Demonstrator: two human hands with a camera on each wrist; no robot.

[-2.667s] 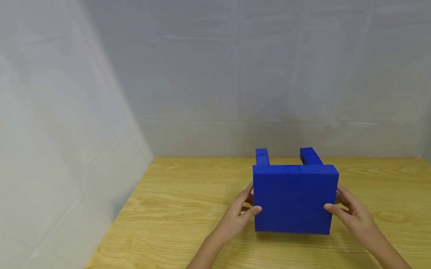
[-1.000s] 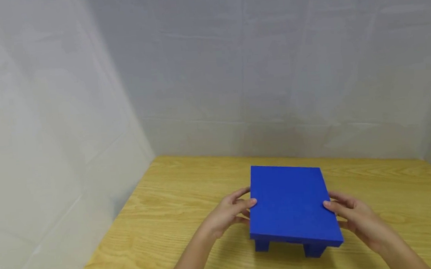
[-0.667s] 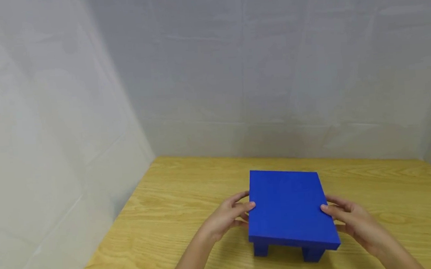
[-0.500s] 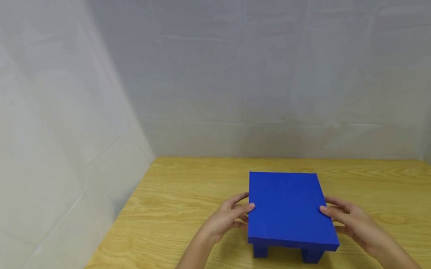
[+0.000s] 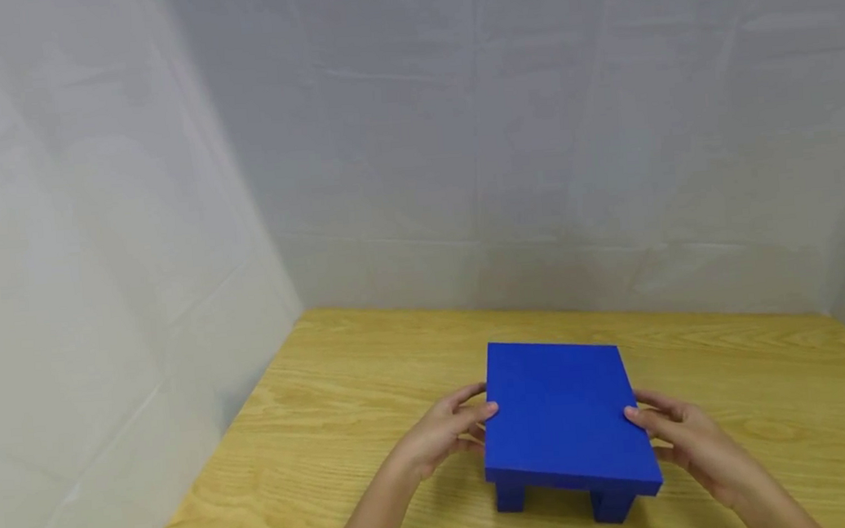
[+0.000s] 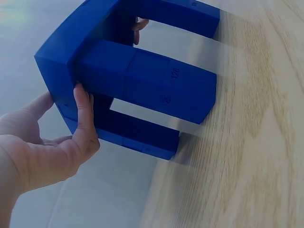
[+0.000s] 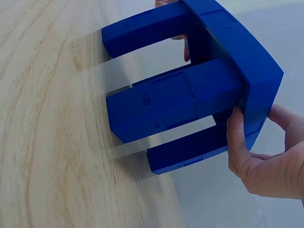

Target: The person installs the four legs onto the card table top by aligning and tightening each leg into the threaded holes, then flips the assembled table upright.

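Observation:
A blue block structure [image 5: 561, 406], shaped like a small table with a flat slab on top and legs underneath, stands upright over the wooden tabletop [image 5: 344, 400]. My left hand [image 5: 477, 411] grips the slab's left edge, thumb on top and fingers below. My right hand [image 5: 647, 420] grips the right edge the same way. In the left wrist view my left hand [image 6: 71, 137] has its thumb pressed on the slab of the blue structure [image 6: 142, 80]. The right wrist view shows my right hand [image 7: 256, 152] holding the slab of the structure [image 7: 190, 95]. The leg ends are at the wood or just above it.
White cloth walls [image 5: 457, 131] close in the back and the left side [image 5: 100, 278] of the tabletop. Bare wood lies left of the structure and behind it [image 5: 729, 341]. The table's left edge [image 5: 209, 475] runs diagonally.
The structure was tipped with its slab facing me and legs pointing away. It has since turned upright and come down toward the tabletop, both hands keeping their hold on its sides.

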